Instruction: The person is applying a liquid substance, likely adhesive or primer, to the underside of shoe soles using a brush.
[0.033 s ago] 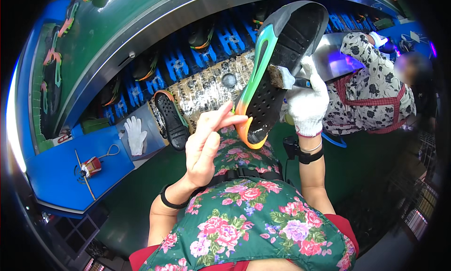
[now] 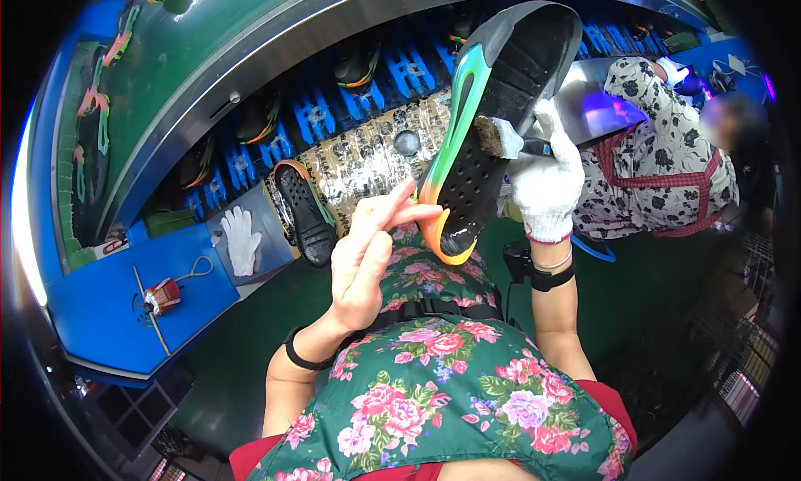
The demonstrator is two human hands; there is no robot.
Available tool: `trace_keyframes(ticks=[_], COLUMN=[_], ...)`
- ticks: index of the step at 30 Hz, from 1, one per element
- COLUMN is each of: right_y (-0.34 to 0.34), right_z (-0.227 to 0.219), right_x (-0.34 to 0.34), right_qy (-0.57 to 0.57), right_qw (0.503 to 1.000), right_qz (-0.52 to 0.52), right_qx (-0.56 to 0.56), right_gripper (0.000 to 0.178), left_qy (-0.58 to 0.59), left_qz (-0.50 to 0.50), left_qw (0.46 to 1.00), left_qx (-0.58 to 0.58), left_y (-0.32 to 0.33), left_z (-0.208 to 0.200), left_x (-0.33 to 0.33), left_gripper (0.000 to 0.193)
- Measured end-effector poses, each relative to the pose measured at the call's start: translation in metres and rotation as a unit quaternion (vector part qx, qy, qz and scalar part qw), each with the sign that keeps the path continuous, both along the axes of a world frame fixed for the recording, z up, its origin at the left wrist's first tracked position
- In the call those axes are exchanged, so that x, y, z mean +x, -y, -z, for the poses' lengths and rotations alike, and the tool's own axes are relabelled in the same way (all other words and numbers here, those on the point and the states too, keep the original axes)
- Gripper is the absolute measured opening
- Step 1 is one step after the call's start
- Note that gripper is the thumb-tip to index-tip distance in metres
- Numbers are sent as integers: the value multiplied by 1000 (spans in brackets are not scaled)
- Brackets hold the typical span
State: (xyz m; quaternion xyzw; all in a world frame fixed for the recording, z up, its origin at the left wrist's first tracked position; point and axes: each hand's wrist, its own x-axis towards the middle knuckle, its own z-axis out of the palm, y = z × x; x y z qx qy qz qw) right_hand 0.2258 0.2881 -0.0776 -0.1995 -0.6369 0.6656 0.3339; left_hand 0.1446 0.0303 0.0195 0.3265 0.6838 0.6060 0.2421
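Observation:
A black shoe sole (image 2: 455, 185) with a green-to-orange side wall and rows of small holes is held up at a tilt before me. My bare left hand (image 2: 363, 256) pinches its orange lower end between the fingers. In a white knit glove, my right hand (image 2: 546, 181) grips a brush (image 2: 501, 137) with a dark handle and something pale wrapped near its head. The brown bristles touch the hollow inner face of the sole, or sit just over it. On the bench to the left lies a second sole (image 2: 304, 214) of the same kind.
Tape-covered cardboard (image 2: 367, 151) lines the bench. Beyond it run blue racks (image 2: 313, 118) bearing more soles, under a metal-edged green machine (image 2: 250, 55). A white glove (image 2: 242, 241) and a blue table (image 2: 108, 314) with a small red container (image 2: 163, 296) are left. A co-worker's patterned sleeve (image 2: 634, 93) is right.

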Motion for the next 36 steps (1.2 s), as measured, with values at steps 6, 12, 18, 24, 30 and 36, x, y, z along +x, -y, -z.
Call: trace_keyframes(ticks=[6,12,18,24,30,36], right_y=[5,8,9,1,-13,-15], right_z=[-3,9,13,18,17,-22], right_x=[3,0,-1,0,-11,-52], right_qy=[-108,24,-136,-167,-172,-9], right_qw=[955,997,946,876,913,859], right_qz=[-98,-49,-131,-149,-218,-402], right_qx=[-258,54,-264,-426,-298,-318], right_gripper=[57,53,44,50,48,43], left_qy=[-6,-217,-446,-419,-327,482], left_qz=[14,-198,-211,-253,-287,-11], left_qw=[999,956,748,738,885,854], left_qx=[46,23,-444,-465,-166,-199], left_y=[-12,-22,-7,31,41,22], left_z=[-5,-18,14,-6,0,113], left_x=[-25,-177,-313,-279,-192,-121], left_gripper=[76,66,81,70,49,62])
